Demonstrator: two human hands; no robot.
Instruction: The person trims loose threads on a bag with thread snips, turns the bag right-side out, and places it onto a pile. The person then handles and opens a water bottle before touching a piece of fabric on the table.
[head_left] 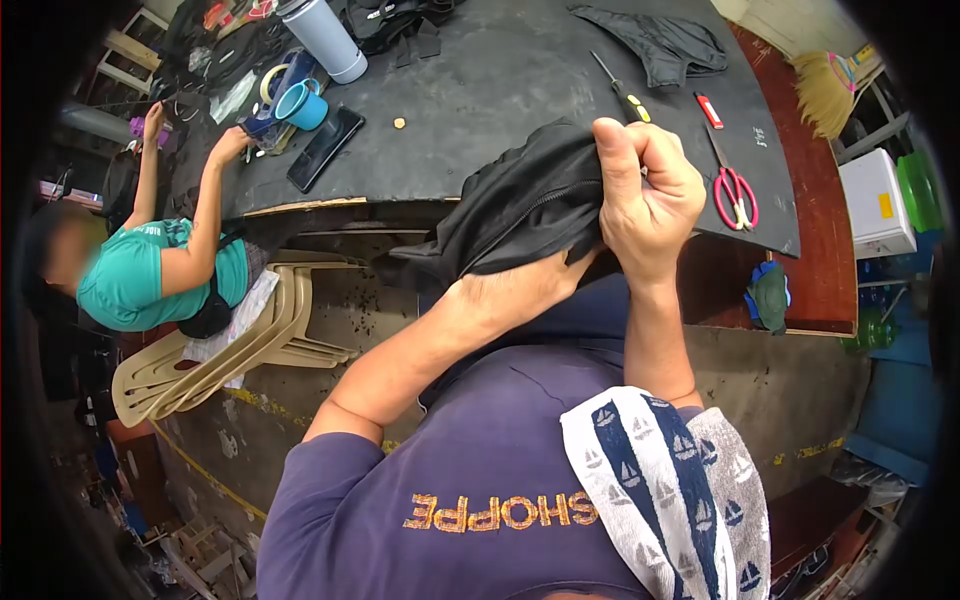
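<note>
And the black zippered fabric (520,205) is held up at the table's (450,120) near edge, clenched in the right hand (652,190); the left hand (530,290) is half covered, its grip untellable. The contents of the blue mug (301,108) and tumbler (328,42) are hidden.

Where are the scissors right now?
Head view, right side: the pink-handled scissors lie on the black tabletop, just right of the person's right hand.

A sailboat-print towel (668,490) drapes the purple short-sleeved shirt (480,440) marked "SHOPPE".
</note>
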